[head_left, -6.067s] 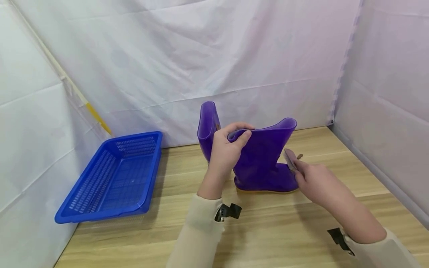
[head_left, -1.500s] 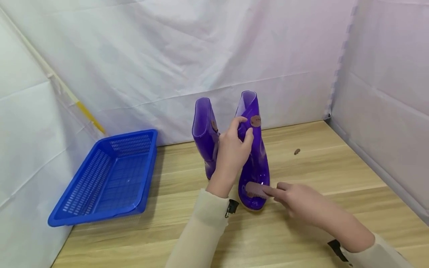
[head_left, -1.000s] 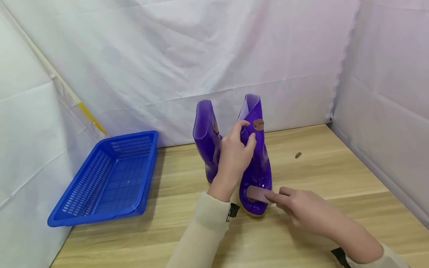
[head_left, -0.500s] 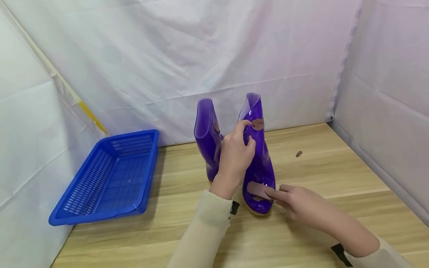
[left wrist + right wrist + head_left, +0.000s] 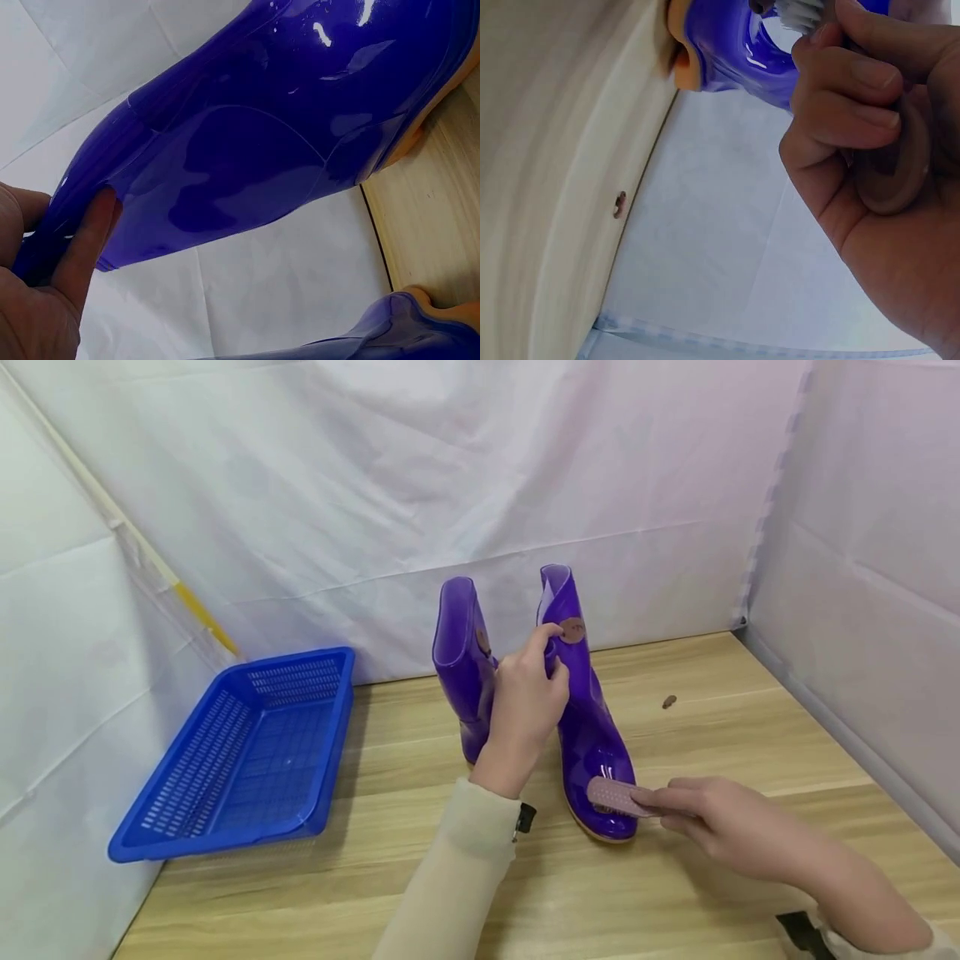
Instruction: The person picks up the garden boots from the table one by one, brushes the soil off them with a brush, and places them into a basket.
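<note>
Two purple rain boots stand upright on the table in the head view. My left hand point(image 5: 527, 697) pinches the top edge of the nearer rain boot point(image 5: 588, 727), thumb on one side and fingers on the other. A round brown patch point(image 5: 572, 630) shows on its shaft. My right hand point(image 5: 738, 827) grips the handle of a pinkish-brown scrubbing brush point(image 5: 617, 797), whose bristles lie against the boot's toe. White bristles point(image 5: 802, 13) and the handle's rounded end appear in the right wrist view. Left of my left hand is the second rain boot point(image 5: 461, 668), partly hidden by it.
A blue plastic basket point(image 5: 341, 735) with slotted sides stands on the left of the wooden table point(image 5: 405, 852). One small brown lump point(image 5: 669, 702) lies right of the boots. White cloth point(image 5: 360, 510) hangs behind, and a pole point(image 5: 202, 614) leans at the back left.
The held boot was side-on, toe right, several seconds ago; its toe now points toward me. Over the last half second the toe has swung right, and the brush has moved right with it.
</note>
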### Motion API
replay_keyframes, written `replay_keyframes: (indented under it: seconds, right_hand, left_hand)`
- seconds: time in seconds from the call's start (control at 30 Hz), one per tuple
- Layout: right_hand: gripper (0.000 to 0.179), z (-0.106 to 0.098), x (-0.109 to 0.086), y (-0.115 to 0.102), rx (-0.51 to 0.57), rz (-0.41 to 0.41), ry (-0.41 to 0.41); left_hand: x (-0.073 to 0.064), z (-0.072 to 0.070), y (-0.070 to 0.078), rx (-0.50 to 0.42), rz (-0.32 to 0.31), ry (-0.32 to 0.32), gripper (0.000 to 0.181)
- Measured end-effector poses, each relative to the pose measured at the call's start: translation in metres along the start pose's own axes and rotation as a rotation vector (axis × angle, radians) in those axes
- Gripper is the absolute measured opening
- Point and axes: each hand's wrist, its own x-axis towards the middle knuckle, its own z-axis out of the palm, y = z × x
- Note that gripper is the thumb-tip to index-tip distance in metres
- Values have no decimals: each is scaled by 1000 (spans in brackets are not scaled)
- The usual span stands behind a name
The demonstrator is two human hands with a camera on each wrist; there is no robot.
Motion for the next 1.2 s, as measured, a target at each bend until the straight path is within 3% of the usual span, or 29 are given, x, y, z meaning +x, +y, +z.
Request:
replay_keyframes:
  seconds: [0.23, 0.43, 0.57, 0.67, 0.93, 1.0, 1.2]
  right_hand:
    - [40, 0, 28, 1, -164, 30, 128]
    - [41, 9, 47, 5, -244, -3, 149]
    - [36, 18, 47, 4, -224, -73, 106]
    - [36, 21, 42, -2, -200, -78, 75]
    - [37, 24, 24, -14, -199, -216, 118]
    - [38, 23, 24, -14, -220, -203, 140]
    - [45, 21, 31, -3, -334, -43, 196]
  left_hand:
    - [7, 2, -9, 52, 43, 27, 38]
    - [8, 2, -12, 46, -29, -16, 35]
    - [6, 1, -11, 50, -76, -48, 34]
    - [6, -1, -10, 64, -98, -42, 33]
    - [6, 0, -10, 64, -103, -41, 33]
    - [5, 0, -9, 62, -94, -40, 33]
    - [2, 1, -9, 50, -94, -46, 33]
